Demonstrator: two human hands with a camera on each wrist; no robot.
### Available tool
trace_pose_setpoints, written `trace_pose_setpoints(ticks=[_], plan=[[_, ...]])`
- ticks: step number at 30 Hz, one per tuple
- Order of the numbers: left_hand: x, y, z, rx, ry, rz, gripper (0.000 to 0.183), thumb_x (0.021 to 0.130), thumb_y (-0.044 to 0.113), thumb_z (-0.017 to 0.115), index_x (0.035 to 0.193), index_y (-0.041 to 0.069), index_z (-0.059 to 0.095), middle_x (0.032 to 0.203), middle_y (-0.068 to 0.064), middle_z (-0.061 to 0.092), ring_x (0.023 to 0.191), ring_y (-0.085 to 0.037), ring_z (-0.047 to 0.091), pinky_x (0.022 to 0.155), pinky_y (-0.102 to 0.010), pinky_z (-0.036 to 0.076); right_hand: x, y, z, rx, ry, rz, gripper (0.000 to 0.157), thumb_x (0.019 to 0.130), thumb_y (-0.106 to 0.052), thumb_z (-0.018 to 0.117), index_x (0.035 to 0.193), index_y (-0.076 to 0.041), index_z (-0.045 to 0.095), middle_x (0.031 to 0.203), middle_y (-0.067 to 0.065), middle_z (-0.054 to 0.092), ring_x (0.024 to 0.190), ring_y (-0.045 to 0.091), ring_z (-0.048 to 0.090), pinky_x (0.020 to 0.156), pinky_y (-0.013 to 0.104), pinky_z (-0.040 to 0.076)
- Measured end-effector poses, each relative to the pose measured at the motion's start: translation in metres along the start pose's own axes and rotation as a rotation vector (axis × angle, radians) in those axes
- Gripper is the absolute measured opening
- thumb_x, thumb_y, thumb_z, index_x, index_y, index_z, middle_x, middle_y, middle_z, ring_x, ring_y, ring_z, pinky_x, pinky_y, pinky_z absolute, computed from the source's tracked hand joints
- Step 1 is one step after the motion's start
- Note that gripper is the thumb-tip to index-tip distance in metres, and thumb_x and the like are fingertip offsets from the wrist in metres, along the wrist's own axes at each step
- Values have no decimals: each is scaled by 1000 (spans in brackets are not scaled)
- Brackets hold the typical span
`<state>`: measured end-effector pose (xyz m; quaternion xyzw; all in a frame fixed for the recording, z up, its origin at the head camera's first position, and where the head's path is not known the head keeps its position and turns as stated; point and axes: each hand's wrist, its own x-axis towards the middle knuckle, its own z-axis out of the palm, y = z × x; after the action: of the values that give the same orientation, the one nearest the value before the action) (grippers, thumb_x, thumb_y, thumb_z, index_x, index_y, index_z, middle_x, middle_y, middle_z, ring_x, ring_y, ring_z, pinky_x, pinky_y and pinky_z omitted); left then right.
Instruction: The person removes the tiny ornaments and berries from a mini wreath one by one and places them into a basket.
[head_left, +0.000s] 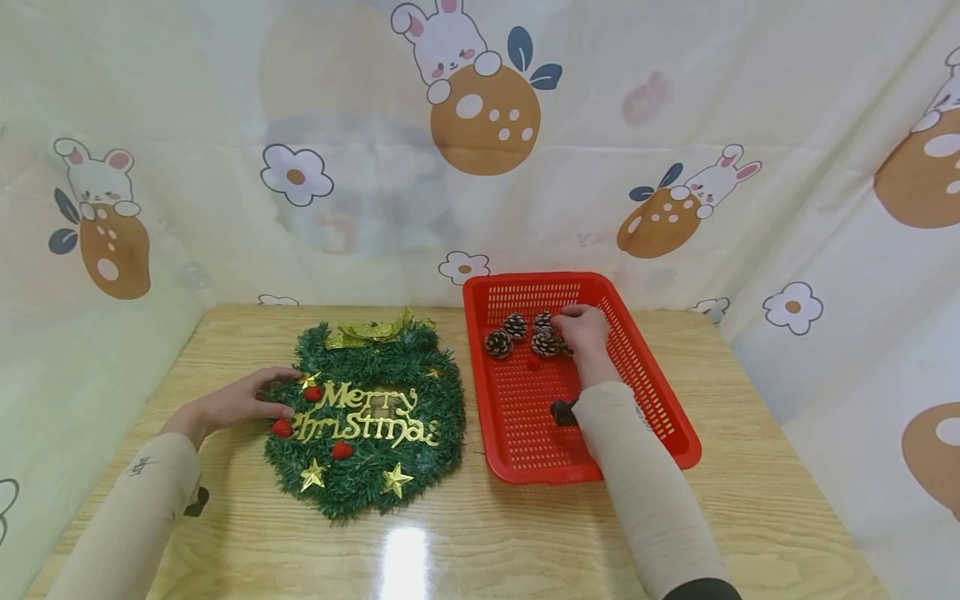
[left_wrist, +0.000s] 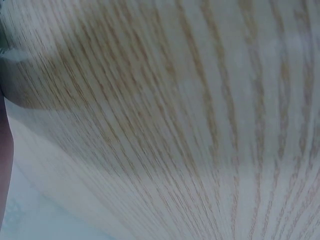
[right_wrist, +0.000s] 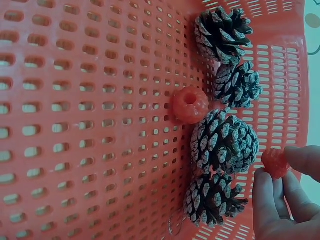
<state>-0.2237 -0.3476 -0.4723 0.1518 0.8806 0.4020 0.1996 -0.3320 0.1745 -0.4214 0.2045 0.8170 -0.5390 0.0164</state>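
Over the far end of the red basket (head_left: 536,476), my right hand (head_left: 586,328) hangs beside a cluster of pine cones (right_wrist: 222,140), thumb and fingertips pinched together on a small red bauble (right_wrist: 275,163). A second bauble (right_wrist: 190,105) lies against the cones on the basket floor, its hole showing.

Well over to the left, my left hand (head_left: 236,403) is at the left edge of the green wreath (head_left: 375,364), fingers extended and well apart from the thumb, no object seen in it. Whether it bears on the greenery I cannot tell (the left wrist view gives me little but wood grain).

Wreath and basket lie side by side on the tabletop (head_left: 510,542). Wreath notes: gold lettering (head_left: 334,395) across the middle reading "Merry Christmas"; a gold bow (head_left: 367,333) at the far side; gold stars (head_left: 396,480); red berries (head_left: 342,450) dotted around the lettering. Backdrop: pale curtain (head_left: 360,225), printed with rabbits and flowers.
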Motion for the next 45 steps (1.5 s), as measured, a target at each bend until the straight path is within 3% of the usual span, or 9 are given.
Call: trace_pose_setpoints(ticks=[12, 20, 35, 45], plan=[[-1, 3, 0, 9, 4, 8, 71, 92, 27, 70, 149, 2, 35, 151, -28, 28, 135, -52, 28, 103, -68, 28, 1, 3, 1, -23, 2, -25, 32, 94, -16, 65, 124, -3, 64, 121, 15, 60, 104, 27, 53, 90, 39, 47], [-1, 3, 2, -7, 2, 19, 69, 92, 25, 70, 148, 2, 35, 149, -29, 31, 135, -53, 26, 104, -69, 27, -4, -3, 5, -14, -6, -77, 37, 95, -25, 66, 125, -5, 63, 122, 13, 60, 105, 26, 54, 93, 40, 47], [-2, 2, 1, 1, 3, 10, 70, 92, 26, 69, 149, 2, 34, 151, -28, 28, 135, -53, 26, 104, -68, 27, -40, -34, 20, 51, -105, -180, 54, 95, -34, 64, 140, -8, 51, 134, 10, 54, 119, 27, 51, 103, 41, 44], [-1, 4, 1, -3, 9, 15, 70, 92, 26, 70, 148, 2, 36, 150, -29, 29, 136, -53, 25, 104, -69, 26, -73, -58, 33, 113, -193, -273, 57, 93, -34, 68, 140, -8, 50, 134, 8, 54, 121, 25, 51, 101, 40, 46]])
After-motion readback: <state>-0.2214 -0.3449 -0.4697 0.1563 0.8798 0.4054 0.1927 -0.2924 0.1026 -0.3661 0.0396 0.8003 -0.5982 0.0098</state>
